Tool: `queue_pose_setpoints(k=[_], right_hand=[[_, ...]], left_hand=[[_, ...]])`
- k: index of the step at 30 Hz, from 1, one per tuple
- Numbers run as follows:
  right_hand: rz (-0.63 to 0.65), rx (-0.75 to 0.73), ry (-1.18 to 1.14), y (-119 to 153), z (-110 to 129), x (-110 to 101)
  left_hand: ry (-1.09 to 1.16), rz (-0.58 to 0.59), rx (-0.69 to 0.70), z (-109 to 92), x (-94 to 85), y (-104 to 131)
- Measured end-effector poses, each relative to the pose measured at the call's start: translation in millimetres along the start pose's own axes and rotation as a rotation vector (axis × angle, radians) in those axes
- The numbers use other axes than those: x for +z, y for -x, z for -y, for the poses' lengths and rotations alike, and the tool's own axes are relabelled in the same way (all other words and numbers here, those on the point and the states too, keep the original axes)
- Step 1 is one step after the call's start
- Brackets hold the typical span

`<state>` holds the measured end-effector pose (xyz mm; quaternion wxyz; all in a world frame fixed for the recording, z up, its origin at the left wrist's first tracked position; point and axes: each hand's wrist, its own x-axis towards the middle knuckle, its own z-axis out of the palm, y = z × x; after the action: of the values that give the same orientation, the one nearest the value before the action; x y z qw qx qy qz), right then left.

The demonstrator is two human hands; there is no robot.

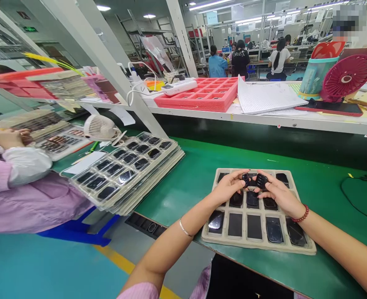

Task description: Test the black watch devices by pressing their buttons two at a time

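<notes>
On the green worktop (333, 199), a beige tray (258, 246) with three rows of compartments is placed in front of the person. A small black part (245, 179) is held by the left hand (230, 187), with a narrow grip between the thumb and the fingers. A second black part (262, 181), with light marks on it, is held by the right hand (279, 193) in a similarly narrow grip. Both are raised above the tray, and neither is laid down, so this handling may be judged unfinished.

In the front row, glossy dark pieces (274, 229) are seen in three compartments. In the other two, only a flat matt surface is shown, so these are probably left unfilled. In the rows behind, several compartments are occupied, but some are covered by the hands and cannot be counted.

At the left, a stack of trays (153, 176) is seen, its top loaded with dark pieces; whether these are finished or waiting cannot be told
</notes>
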<state>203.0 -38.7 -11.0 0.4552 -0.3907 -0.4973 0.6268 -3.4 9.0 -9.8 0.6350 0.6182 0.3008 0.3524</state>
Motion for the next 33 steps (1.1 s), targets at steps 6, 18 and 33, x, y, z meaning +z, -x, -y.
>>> queue_pose_setpoints(k=[6,18,33], right_hand=[[0.032,-0.005,0.142,0,2,0],[0.091,-0.019,0.238,2,2,2],[0.11,-0.022,0.294,3,2,3]], left_hand=[[0.008,0.0,-0.025,-4,1.4,1],[0.053,0.01,-0.042,-11,5.9,6],[-0.002,0.01,-0.033,-11,5.6,6]])
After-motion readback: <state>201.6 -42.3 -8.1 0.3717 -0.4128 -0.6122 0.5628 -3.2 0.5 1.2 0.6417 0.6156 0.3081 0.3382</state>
